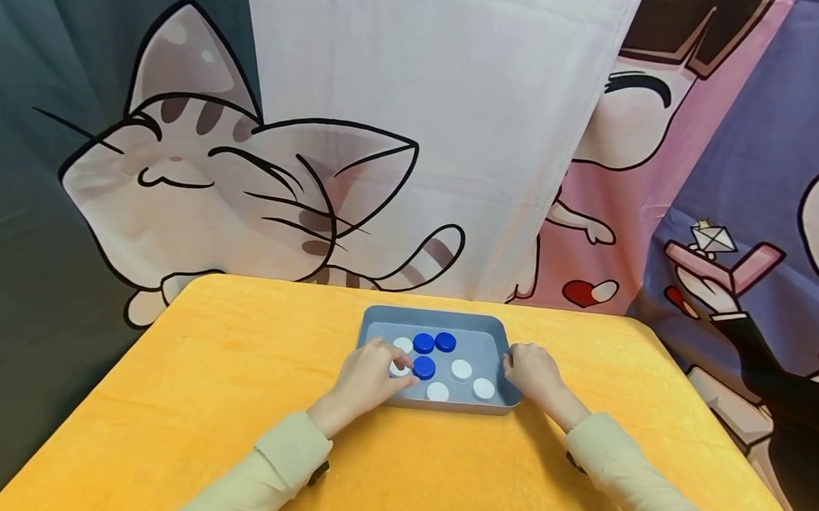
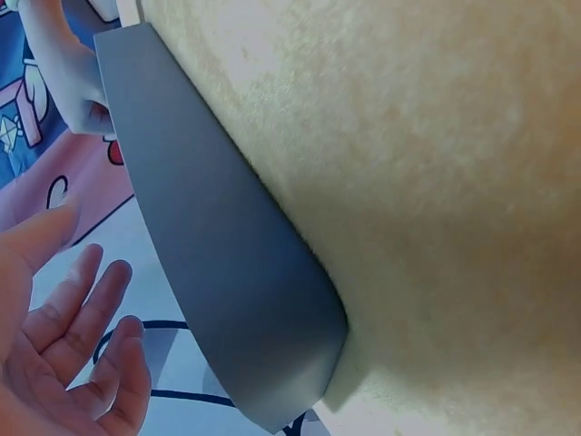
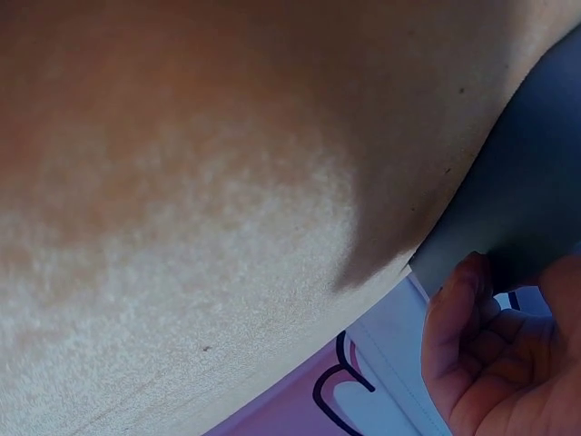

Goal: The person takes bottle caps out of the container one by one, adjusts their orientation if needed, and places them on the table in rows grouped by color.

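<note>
A shallow grey-blue tray (image 1: pixel 482 336) sits on the yellow cloth. Inside it lie three blue discs (image 1: pixel 424 368) and several white discs (image 1: pixel 461 370), round and flat like bottle caps. Over the tray's left part hovers my left hand (image 1: pixel 368 373), thumb and fingers parted, partly covering a white disc (image 1: pixel 398 369). In the left wrist view the loosely bent fingers (image 2: pixel 68 336) hold nothing. At the tray's right end my right hand (image 1: pixel 534 368) grips the rim. The right wrist view shows its curled fingers (image 3: pixel 454 318) against the tray wall (image 3: pixel 522 182).
The yellow cloth (image 1: pixel 249 354) covers the table around the tray. Behind the table hangs a printed curtain (image 1: pixel 459 131) with a cartoon cat and figures. Both forearms reach in from the front in light sleeves (image 1: pixel 290 447).
</note>
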Motion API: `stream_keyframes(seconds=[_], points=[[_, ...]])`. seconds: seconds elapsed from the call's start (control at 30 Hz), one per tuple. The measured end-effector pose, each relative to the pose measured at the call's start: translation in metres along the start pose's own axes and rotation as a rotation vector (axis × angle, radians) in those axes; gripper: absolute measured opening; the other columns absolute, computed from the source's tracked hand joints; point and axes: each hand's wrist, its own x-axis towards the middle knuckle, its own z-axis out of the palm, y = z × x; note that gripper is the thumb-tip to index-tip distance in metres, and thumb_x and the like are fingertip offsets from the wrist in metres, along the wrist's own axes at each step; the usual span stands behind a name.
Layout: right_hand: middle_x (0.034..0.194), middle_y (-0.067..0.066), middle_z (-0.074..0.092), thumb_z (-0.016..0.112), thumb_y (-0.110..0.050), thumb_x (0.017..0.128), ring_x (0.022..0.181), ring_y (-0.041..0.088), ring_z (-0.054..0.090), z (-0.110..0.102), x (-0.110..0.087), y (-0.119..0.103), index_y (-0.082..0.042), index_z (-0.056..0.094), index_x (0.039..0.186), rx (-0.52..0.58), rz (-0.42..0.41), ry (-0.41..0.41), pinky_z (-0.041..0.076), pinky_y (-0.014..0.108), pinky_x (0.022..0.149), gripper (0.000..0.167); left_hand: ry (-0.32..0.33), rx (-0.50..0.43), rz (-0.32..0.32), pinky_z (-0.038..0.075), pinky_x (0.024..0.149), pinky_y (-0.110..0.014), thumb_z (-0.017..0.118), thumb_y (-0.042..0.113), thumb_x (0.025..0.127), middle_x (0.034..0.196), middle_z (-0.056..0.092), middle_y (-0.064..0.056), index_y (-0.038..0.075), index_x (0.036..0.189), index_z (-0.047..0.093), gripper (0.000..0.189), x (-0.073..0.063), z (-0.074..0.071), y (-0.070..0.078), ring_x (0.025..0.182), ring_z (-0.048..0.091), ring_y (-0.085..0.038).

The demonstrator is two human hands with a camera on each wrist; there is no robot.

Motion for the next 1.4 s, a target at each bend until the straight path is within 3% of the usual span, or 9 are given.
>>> stream_keyframes(seconds=[0.3, 0.63, 0.87, 0.97, 1.07, 1.4], points=[[0.05, 0.004, 0.046, 0.062, -0.014, 0.089, 0.047, 0.017, 0.043, 0.002, 0.001, 0.002, -0.002, 0.058, 0.064, -0.012, 0.006, -0.005, 0.037, 0.028, 0.047, 0.028, -0.05, -0.103, -0.026, 0.047, 0.068, -0.025, 0.078, 0.028, 0.08, 0.085, 0.068, 0.001, 0.012, 0.093, 0.076, 0.021, 0.013, -0.005, -0.002, 0.084, 0.053, -0.013], [0.051, 0.004, 0.047, 0.062, -0.014, 0.089, 0.047, 0.017, 0.044, 0.002, 0.002, 0.004, -0.002, 0.059, 0.065, -0.012, 0.01, -0.002, 0.037, 0.027, 0.047, 0.027, -0.075, -0.142, -0.029, 0.044, 0.073, -0.028, 0.078, 0.032, 0.079, 0.091, 0.073, 0.003, 0.013, 0.095, 0.076, 0.026, 0.034, -0.011, -0.006, 0.087, 0.053, -0.016], [0.05, 0.004, 0.047, 0.063, -0.014, 0.088, 0.046, 0.017, 0.043, 0.004, 0.002, 0.003, -0.003, 0.056, 0.061, -0.016, -0.001, 0.009, 0.037, 0.028, 0.046, 0.03, -0.079, -0.144, -0.03, 0.043, 0.099, -0.04, 0.078, 0.032, 0.079, 0.093, 0.073, 0.004, 0.015, 0.096, 0.075, 0.025, 0.048, -0.013, -0.012, 0.099, 0.057, -0.017], [0.05, 0.004, 0.045, 0.063, -0.013, 0.088, 0.046, 0.018, 0.043, 0.004, 0.002, 0.002, -0.004, 0.055, 0.06, -0.012, 0.006, 0.01, 0.036, 0.028, 0.046, 0.031, -0.091, -0.132, -0.026, 0.041, 0.099, -0.04, 0.077, 0.033, 0.08, 0.094, 0.073, 0.004, 0.016, 0.098, 0.075, 0.026, 0.054, -0.014, -0.016, 0.099, 0.057, -0.017], [0.05, 0.004, 0.045, 0.063, -0.013, 0.088, 0.046, 0.018, 0.043, 0.003, 0.001, 0.002, -0.004, 0.054, 0.059, -0.009, 0.006, 0.02, 0.036, 0.028, 0.046, 0.031, -0.108, -0.124, -0.019, 0.042, 0.091, -0.038, 0.077, 0.035, 0.08, 0.096, 0.073, 0.004, 0.016, 0.1, 0.075, 0.028, 0.059, -0.014, -0.02, 0.099, 0.054, -0.017], [0.051, 0.004, 0.048, 0.063, -0.015, 0.088, 0.047, 0.018, 0.044, 0.005, 0.002, 0.003, -0.004, 0.057, 0.063, -0.001, 0.009, 0.011, 0.037, 0.029, 0.046, 0.028, -0.159, -0.092, 0.031, 0.043, 0.096, -0.041, 0.074, 0.036, 0.082, 0.1, 0.074, 0.002, 0.014, 0.102, 0.074, 0.029, 0.072, -0.016, -0.029, 0.104, 0.059, -0.02]])
